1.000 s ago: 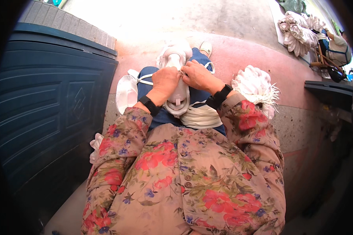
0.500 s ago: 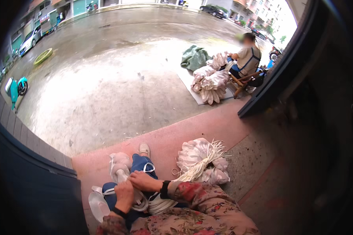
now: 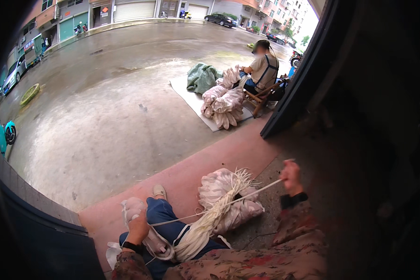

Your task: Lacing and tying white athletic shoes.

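Observation:
My left hand (image 3: 139,229) is closed at the neck of a pale, see-through plastic bag (image 3: 132,206) beside my left knee; the bag's contents are hard to make out. Out to the right, my right hand (image 3: 291,177) is raised, its fingers pinched on one white cord (image 3: 261,188). That cord runs taut across my lap towards my left hand. A thick bundle of loose cream cords (image 3: 197,235) lies over my thigh, its frayed ends resting on a large pinkish-white bagged bundle (image 3: 217,184). Next to my left wrist is a flat whitish roll or loop (image 3: 161,249).
Dark door panels (image 3: 284,88) flank me right and left. Ahead, a person (image 3: 264,67) sits on a wooden chair beside stacked pinkish bags (image 3: 226,102) and a green sack (image 3: 203,78). A reddish step (image 3: 140,186) borders the concrete yard; parked vehicles stand farther off.
My right hand has left my left hand and swung far right, drawing a cord taut. My left hand stays near the bag. The whole view has shifted, scene moving left.

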{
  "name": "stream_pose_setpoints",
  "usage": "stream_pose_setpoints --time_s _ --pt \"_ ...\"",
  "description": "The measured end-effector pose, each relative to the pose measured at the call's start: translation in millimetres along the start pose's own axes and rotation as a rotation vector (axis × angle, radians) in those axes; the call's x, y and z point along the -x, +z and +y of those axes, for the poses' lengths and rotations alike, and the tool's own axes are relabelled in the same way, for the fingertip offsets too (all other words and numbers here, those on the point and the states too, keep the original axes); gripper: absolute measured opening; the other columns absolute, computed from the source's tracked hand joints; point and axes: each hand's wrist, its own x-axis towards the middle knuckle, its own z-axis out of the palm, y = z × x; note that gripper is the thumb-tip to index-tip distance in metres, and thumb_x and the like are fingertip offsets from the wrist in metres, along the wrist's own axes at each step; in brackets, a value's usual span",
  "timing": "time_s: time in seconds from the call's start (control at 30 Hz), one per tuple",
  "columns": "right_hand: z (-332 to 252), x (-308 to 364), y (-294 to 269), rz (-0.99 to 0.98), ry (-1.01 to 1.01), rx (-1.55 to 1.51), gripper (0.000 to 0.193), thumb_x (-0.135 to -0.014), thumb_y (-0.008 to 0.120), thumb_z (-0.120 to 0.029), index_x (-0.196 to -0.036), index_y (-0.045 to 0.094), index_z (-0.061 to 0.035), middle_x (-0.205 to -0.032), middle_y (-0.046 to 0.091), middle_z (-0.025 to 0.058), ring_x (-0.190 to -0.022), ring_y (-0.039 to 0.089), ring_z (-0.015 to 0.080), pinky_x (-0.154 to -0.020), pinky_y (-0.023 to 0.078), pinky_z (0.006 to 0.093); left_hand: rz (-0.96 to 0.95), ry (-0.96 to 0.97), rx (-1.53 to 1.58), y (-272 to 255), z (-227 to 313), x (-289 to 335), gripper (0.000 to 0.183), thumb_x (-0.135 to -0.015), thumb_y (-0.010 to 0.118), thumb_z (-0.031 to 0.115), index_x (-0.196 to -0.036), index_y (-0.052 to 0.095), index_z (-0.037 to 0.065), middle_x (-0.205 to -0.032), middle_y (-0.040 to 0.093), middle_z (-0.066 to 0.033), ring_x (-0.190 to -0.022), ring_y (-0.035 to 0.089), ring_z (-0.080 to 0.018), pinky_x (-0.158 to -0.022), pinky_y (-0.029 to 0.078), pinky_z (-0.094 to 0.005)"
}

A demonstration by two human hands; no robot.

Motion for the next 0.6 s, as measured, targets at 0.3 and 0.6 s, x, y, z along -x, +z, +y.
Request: stream_pose_setpoints --time_s 0.3,0.6 --pt "124.8 29.7 -1.5 -0.091 0.436 0.456 0.020 -0.086 0.045 -0.023 -0.082 0.052 -0.0058 -0.046 0.032 -0.0040 -0.034 0.029 0.0077 -0.033 0.027 0.0238 0.255 -0.232 0.399 1.5 -31.4 49.1 0.020 -0.085 0.044 0.016 -0.091 0.057 0.003 -0.068 0.059 -0.0151 -0.066 0.059 -0.0304 -0.057 0.044 -0.0407" --pt "180.7 161.0 262.6 -1.250 -0.189 0.659 0.020 -0.083 0.053 -0.018 -0.085 0.058 0.0005 -0.069 0.058 0.0147 -0.064 0.056 0.0191 -0.060 0.043 0.0297 0.237 -0.477 0.511 7.9 -18.1 79.3 0.022 -0.081 0.053 0.018 -0.084 0.062 -0.001 -0.073 0.062 -0.0126 -0.070 0.059 -0.0212 -0.065 0.045 -0.0297"
